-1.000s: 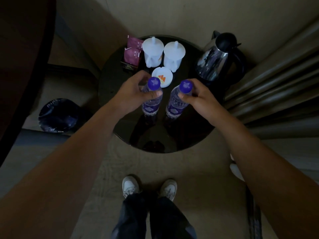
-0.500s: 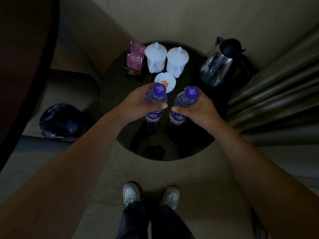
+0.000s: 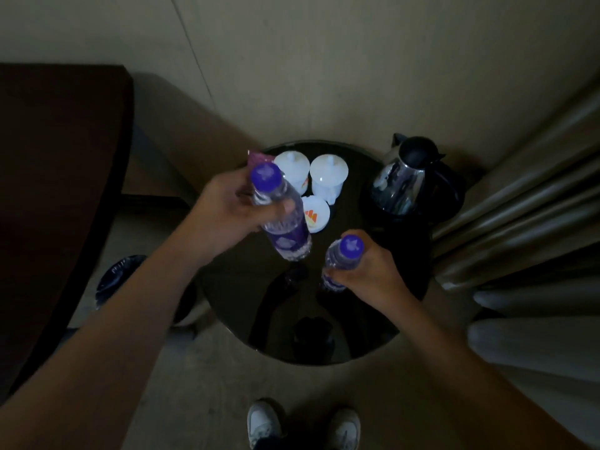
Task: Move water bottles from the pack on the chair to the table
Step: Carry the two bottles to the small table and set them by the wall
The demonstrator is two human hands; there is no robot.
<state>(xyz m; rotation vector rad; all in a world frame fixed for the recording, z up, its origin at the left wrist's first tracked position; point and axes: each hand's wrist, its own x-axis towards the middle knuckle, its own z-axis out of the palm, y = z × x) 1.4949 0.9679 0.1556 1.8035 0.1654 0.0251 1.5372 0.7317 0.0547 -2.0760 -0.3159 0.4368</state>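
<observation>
Two clear water bottles with purple caps and purple labels are over the round dark glass table [image 3: 367, 332]. My left hand [image 3: 227, 212] grips the left bottle [image 3: 282, 219], which is lifted off the table and tilted, cap toward me. My right hand [image 3: 370, 271] is wrapped around the right bottle [image 3: 344, 258], which stands upright on the glass. The pack and the chair are out of view.
At the table's back stand two white lidded cups [image 3: 328, 177], a white round lid with an orange logo [image 3: 316, 214], a pink sachet [image 3: 256, 157] and a steel kettle [image 3: 406, 180]. Curtain folds [image 3: 519, 206] hang right. A dark bin [image 3: 117, 280] sits left on the floor.
My left hand has raised its bottle off the table and tilted it. The right bottle stays standing on the glass in my right hand. The camera view has shifted upward.
</observation>
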